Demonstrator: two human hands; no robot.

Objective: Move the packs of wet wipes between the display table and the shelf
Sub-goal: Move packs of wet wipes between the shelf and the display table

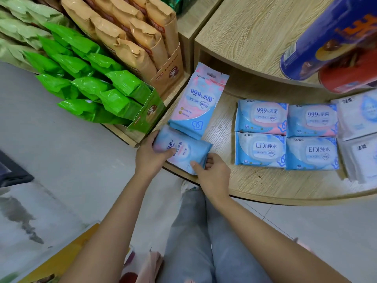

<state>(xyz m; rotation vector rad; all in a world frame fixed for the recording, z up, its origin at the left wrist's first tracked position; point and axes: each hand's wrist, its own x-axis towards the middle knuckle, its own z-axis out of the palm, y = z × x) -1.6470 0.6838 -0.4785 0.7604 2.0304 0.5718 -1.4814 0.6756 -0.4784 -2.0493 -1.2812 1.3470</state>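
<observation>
Wet-wipes pack (pixel 181 152), blue fading to pink, sits slanted at the rim of the round wooden tier (pixel 265 186), directly in front of the tall pack (pixel 199 101) and touching its near end. Both hands grasp it. The left hand (pixel 152 154) wraps the pack's left end, thumb across the printed face and fingers curled over the far edge. The right hand (pixel 212 172) pinches the near right corner, thumb on top and fingers tucked under the edge. Holding both ends of so soft a pack probably keeps it flat and lets it be turned square. Whether it is being set down or lifted cannot be told.

To the right of the tall pack, four blue packs (pixel 285 135) lie flat in a tight two-by-two block with labels facing up, seemingly so shoppers can read them. White packs (pixel 357 119) continue that row further right. The held pack is at an angle to all of them, so I judge it not yet in its place. Left of the tall pack stand green snack bags (pixel 91 84) in an open carton, with brown paper bags (pixel 132 37) behind them.
</observation>
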